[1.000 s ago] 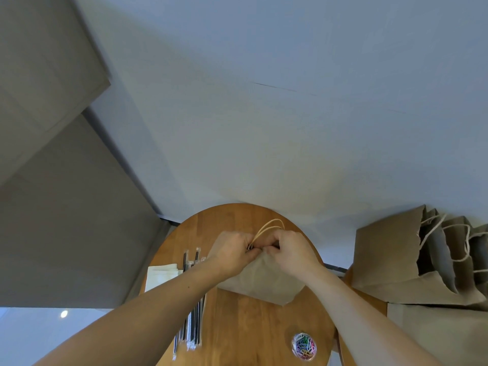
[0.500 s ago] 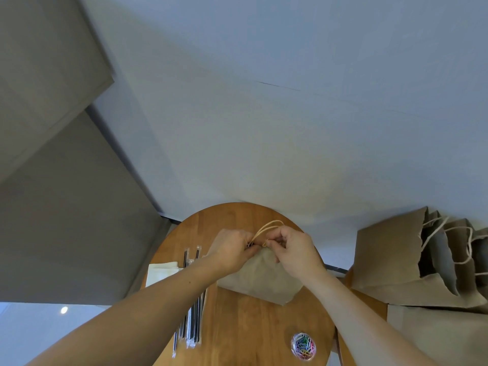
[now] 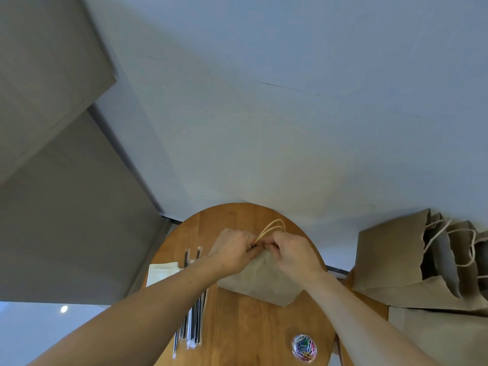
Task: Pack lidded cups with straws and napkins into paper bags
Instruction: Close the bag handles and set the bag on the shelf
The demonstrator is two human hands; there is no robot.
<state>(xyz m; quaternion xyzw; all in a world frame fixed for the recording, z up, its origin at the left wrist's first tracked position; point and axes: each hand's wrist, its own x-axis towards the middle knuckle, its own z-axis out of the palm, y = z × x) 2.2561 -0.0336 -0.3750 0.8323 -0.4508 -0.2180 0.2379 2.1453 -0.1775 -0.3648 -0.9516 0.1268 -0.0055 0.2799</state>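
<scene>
The left hand (image 3: 233, 250) and right hand (image 3: 293, 256) each had a grip clamped on the paper bag (image 3: 261, 283) top. The straws (image 3: 194, 326) lay left of it on the bench (image 3: 253, 336).

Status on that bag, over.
Both pinching: left hand, right hand on paper bag top, by handles. Bag on table. Straws, napkins left, not blocking.
</scene>
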